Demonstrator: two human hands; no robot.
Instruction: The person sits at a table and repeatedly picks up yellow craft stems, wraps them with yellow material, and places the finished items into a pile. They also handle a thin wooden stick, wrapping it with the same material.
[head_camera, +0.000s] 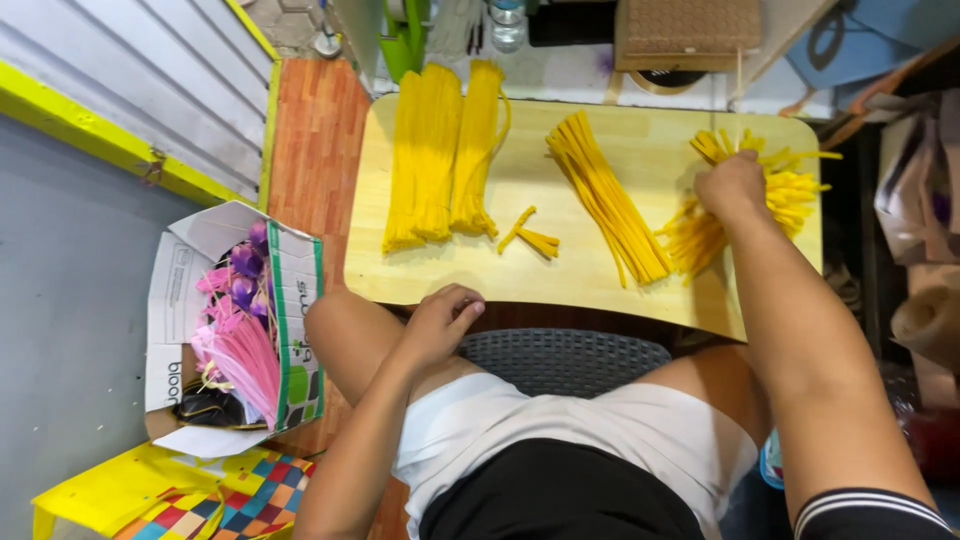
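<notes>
My right hand (733, 185) reaches to the far right of the low wooden table (660, 290) and closes on a loose heap of short yellow strips (790, 185). My left hand (442, 322) rests on my left knee at the table's near edge, fingers curled, holding nothing. A neat diagonal pile of yellow strips (605, 195) lies in the middle. Two long yellow bundles (440, 150) lie at the left. A few folded yellow pieces (530, 235) sit between them.
A cardboard box (175, 300) with pink and purple strips stands on the floor at my left. Below it sits a yellow stool with a colourful woven seat (210, 500). A brown woven item (685, 30) and a bottle (507, 20) lie beyond the table.
</notes>
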